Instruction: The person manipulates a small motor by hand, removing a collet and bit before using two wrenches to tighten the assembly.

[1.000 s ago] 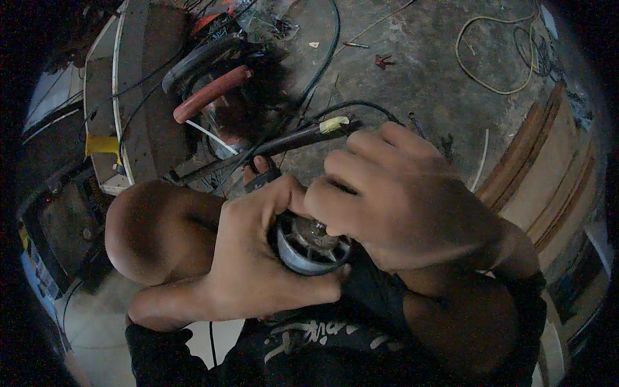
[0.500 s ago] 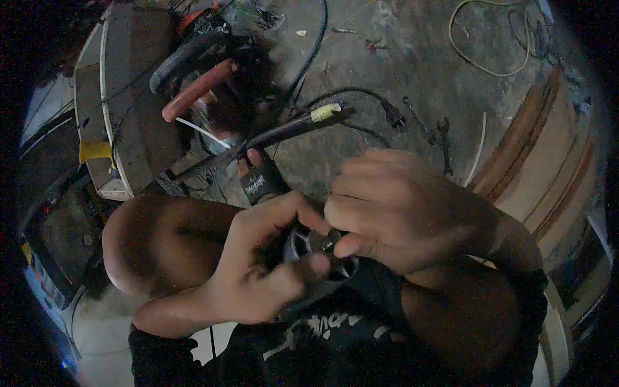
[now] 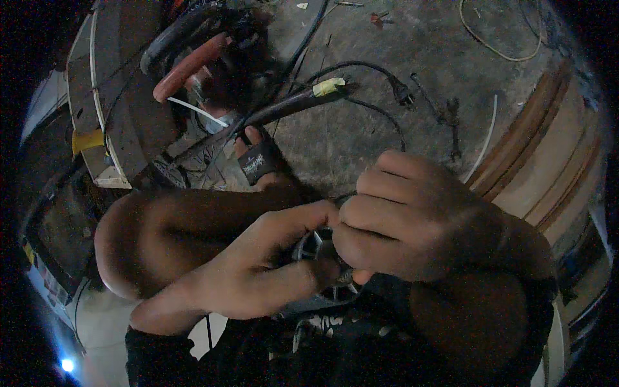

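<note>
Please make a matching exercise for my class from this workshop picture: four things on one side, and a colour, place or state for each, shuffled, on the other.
Column one
1. spoked round part
2. power plug
3. tubular handle
4. curved cord

Column two
A. red, upper left
B. pale, upper right
C. partly hidden in the left grip
D. black, on the floor

Pairs: 1-C, 2-D, 3-A, 4-B

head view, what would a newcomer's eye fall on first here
In the middle, the left hand grips a dark spoked round part while the right hand is curled over its right side. The thick red tube stands out at upper left, and a bright light glows near the lower left edge.
</note>
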Tool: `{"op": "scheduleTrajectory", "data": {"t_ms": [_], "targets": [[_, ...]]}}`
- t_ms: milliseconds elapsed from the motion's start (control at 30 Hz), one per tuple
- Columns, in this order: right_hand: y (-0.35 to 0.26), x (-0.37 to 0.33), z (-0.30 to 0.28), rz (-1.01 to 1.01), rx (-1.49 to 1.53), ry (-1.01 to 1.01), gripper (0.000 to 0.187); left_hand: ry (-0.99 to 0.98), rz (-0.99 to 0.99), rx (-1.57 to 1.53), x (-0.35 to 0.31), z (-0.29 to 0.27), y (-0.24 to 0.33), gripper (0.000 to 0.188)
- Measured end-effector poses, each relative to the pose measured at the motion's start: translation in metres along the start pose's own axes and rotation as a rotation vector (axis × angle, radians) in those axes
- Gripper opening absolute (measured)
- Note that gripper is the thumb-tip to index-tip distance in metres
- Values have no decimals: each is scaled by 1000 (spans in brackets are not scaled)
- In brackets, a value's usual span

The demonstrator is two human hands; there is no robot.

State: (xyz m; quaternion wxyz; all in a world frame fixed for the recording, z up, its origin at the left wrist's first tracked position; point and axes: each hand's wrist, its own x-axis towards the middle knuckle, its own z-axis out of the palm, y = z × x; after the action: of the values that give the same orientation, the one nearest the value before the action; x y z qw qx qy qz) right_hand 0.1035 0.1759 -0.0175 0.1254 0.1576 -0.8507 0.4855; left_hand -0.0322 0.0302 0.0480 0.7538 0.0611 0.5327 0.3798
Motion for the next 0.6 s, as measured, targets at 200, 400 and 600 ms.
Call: {"op": "scheduleTrajectory", "data": {"t_ms": [200,400,600], "targets": [[0,-3,2,-75,-35,48,18,-75,18,155,-7,-5,8,22],[6,3,1,-142,-61,151,24,-81,13,352,-6,-15,28,30],[8,13,1,-221,-126,367,27,-223,-120,354,-2,-21,46,39]]}}
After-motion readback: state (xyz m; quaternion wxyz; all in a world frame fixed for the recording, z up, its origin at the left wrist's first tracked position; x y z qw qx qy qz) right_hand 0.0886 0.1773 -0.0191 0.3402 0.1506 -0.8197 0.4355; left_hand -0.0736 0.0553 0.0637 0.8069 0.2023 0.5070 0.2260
